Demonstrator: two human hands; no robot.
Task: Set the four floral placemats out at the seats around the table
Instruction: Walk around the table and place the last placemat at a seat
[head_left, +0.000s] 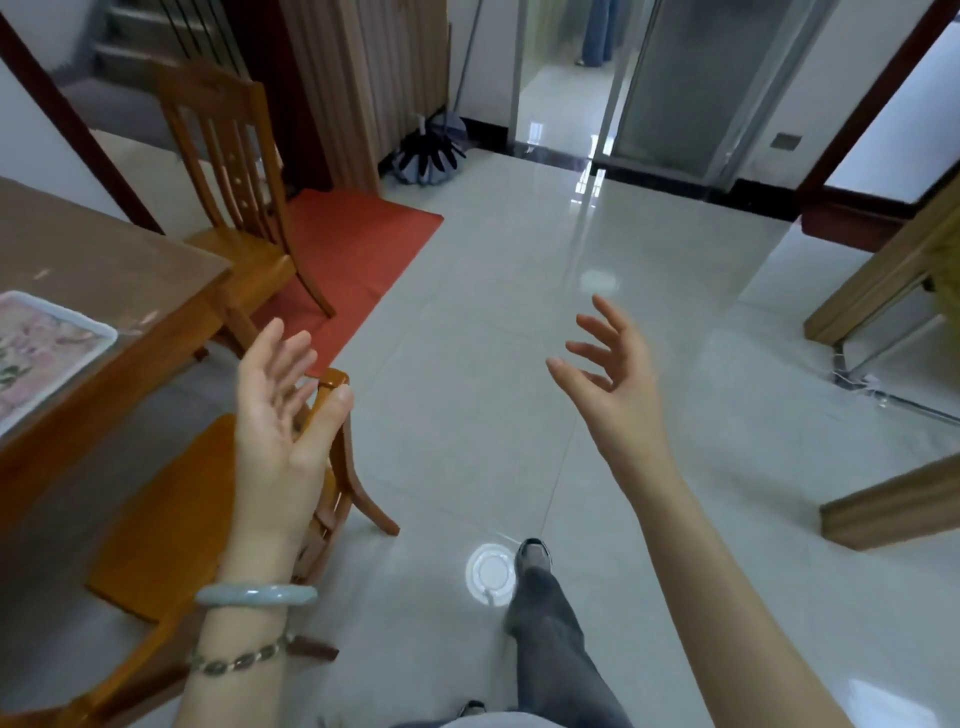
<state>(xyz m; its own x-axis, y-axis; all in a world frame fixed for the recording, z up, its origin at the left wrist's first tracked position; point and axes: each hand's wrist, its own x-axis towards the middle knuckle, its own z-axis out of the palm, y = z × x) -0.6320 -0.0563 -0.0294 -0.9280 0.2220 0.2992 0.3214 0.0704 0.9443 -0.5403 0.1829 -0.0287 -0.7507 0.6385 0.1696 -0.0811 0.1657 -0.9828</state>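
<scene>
The person's left fingers (275, 353) are stretching out straight and loosely together, palm turned up toward the face, gripping nothing. The thumb is lying across the top corner of the near chair (171, 519); whether it is touching the wood, I cannot tell. The right fingers (592, 332) are spreading apart, relaxed and slightly bent, also gripping nothing. The left hand (275, 415) is hanging over the chair's back, while the right hand (613, 384) is hovering over the pale tiled floor (519, 312), well apart from the other. A pale green bangle (254, 594) and a beaded bracelet (239, 660) are sitting on the left wrist, the bangle nearer the hand.

One floral placemat (36, 348) is lying flat near the corner of the wooden table (104, 260), at the far left and partly cut off by the edge of the view. The near chair is standing at the table's side, its seat partly beneath the tabletop. A second chair (228, 171) is standing at the table's far end, with its back legs on a red mat (358, 260). Beyond that, a mop (428, 156) is leaning by the wall. Below the hands, a grey trouser leg (550, 639) and a shoe (535, 556) are stepping forward on the tiles, just beside a round reflection of light (491, 571).
</scene>
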